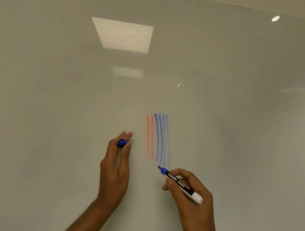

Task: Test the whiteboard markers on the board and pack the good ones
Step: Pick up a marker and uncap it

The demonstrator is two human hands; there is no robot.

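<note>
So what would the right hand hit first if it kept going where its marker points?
Most likely the whiteboard, right by the lower ends of the blue lines: the marker in the right hand points there, though depth is unclear.

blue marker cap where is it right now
In the head view the blue cap sits pinched at the fingertips of the left hand, just left of the red lines on the whiteboard, opposite the marker in the right hand.
</note>
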